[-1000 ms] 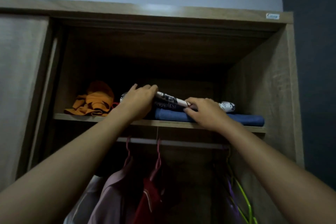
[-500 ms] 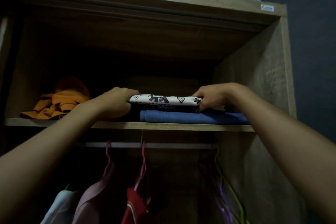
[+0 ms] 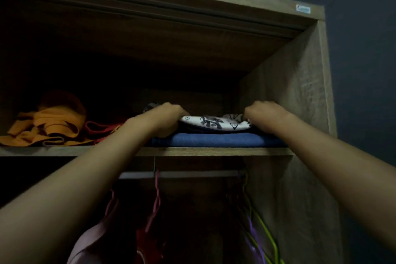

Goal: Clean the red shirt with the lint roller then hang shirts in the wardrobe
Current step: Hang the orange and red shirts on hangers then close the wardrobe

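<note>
wardrobe [image 3: 300, 96]: wooden, open front, upper shelf [image 3: 214, 151] above a hanging rail [image 3: 192, 174]
upper shelf, left: crumpled orange cloth [image 3: 49, 124], a red cloth [image 3: 100, 128] just beside it on its right
upper shelf, right: folded blue garment [image 3: 214, 139] lying flat, folded white elephant-print garment [image 3: 214, 123] stacked on top
rail: pink hangers [image 3: 157, 195]; pink shirt [image 3: 90, 242] and red shirt [image 3: 147, 244] hanging below, both dim and cut off by the frame edge
rail, right end: spare green and purple hangers [image 3: 257, 227] against the side wall
left hand [image 3: 165, 117]: fingers curled, gripping left end of the elephant-print garment
right hand [image 3: 265, 114]: fingers curled over the right end of the same garment, gripping it
lint roller: cannot tell where
</note>
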Demonstrator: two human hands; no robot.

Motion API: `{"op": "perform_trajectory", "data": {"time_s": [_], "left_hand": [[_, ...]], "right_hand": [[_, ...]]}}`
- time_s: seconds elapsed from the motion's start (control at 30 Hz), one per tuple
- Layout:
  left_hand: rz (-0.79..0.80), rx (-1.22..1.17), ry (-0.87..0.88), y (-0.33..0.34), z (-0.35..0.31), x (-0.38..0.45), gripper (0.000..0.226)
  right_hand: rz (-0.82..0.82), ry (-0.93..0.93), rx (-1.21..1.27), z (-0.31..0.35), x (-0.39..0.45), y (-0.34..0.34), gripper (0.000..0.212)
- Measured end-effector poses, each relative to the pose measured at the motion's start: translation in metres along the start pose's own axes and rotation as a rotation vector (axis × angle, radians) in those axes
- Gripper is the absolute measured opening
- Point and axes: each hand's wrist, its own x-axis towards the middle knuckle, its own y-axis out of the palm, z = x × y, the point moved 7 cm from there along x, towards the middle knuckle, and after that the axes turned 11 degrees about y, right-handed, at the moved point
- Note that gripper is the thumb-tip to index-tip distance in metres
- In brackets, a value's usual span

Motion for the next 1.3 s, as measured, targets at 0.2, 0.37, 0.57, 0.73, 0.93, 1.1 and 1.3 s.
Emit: {"op": "perform_trajectory", "data": {"time_s": [0.2,0.37,0.57,0.73,0.93,1.1,1.3], "left_hand": [[0.244,-0.285,-0.258,-0.003,0.029,-0.03,0.014],[0.192,-0.468,-0.228,-0.017,0.023,-0.017,0.054],[0.283,-0.267,-0.289,0.018,0.023,0.021,0.057],[0.393,-0.287,-0.324,0.039,0.038,0.023,0.029],[0.266,-0.249,-0.309,0.029,0.037,0.021,0.035],[0.294,-0.296,-0.279,0.024,0.029,0.006,0.049],[0.23,-0.366,-0.319,0.04,0.044,0.007,0.038]], "right_hand": [[0.286,0.049,0.324,-0.006,-0.012,0.013,0.02],[0.386,0.101,0.831,-0.007,-0.009,-0.012,0.042],[0.354,0.008,0.617,0.048,0.02,0.002,0.044],[0.474,0.006,0.518,0.052,0.018,0.023,0.031],[0.498,0.066,0.497,0.045,0.016,0.026,0.027],[0.477,0.117,0.439,0.033,0.007,0.016,0.05],[0.542,0.112,0.583,0.035,0.005,0.031,0.057]]}}
